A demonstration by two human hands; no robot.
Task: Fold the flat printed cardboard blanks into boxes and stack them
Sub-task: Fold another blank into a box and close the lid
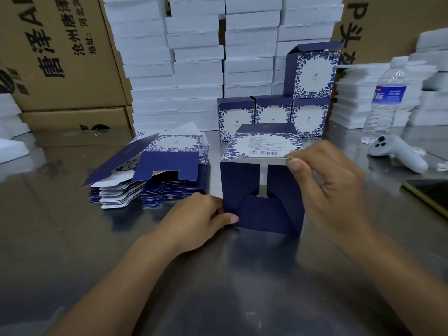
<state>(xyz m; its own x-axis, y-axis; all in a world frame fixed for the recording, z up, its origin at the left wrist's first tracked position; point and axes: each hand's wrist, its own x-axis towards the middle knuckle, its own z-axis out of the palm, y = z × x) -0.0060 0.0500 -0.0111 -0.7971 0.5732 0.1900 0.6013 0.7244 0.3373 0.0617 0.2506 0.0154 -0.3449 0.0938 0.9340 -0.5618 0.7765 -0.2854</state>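
The left hand grips the box at its lower left corner, thumb in front, fingers hidden behind. The right hand pinches its top edge. The box stands on the table, blanks piled left, finished boxes behind, partly hidden.

At right we see a water bottle, a white controller and a dark phone; white foam stacks fill the top.
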